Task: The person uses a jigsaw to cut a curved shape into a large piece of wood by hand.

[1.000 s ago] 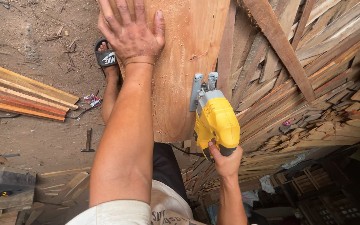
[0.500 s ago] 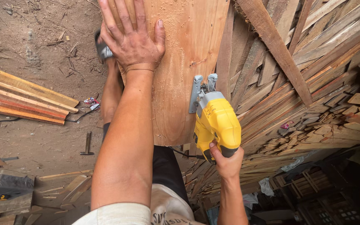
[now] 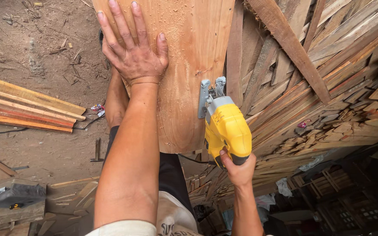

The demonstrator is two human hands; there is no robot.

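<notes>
One wide board (image 3: 184, 78) lies under the flat, open left hand (image 3: 134, 57); right hand (image 3: 239, 168) grips the yellow jigsaw (image 3: 225, 129) beside it.

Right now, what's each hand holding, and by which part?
Right hand holds the yellow jigsaw by its rear handle. Left hand holds nothing, lying flat on the sawdust-covered wooden board.
</notes>
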